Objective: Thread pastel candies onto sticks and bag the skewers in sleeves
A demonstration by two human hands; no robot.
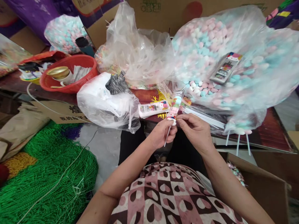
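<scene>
My left hand (pixel 164 133) is closed round the lower end of a marshmallow skewer (pixel 175 104) in a clear printed wrapper. Its white stick (pixel 167 137) sticks out below my fingers, and the wrapped marshmallows tilt up and away. At the gathered bottom of the wrapper, my right hand (pixel 195 129) pinches thumb and finger together; a tiny yellow bit shows there, too small to name. Just left of the skewer lies a stack of printed wrappers (pixel 153 109). Yellow twist ties (pixel 160 97) are scattered behind the stack, and white sticks (pixel 203 117) lie to the right.
A big clear bag of marshmallows (pixel 203 40) fills the back right, a printed pack (pixel 226 68) on it. Bare marshmallow skewers (pixel 238 137) overhang the front edge. Leftward are a white plastic bag (pixel 105 105) and red basket (pixel 67 88). Green cords (pixel 53 168) heap below; an open carton (pixel 263 186) stands right.
</scene>
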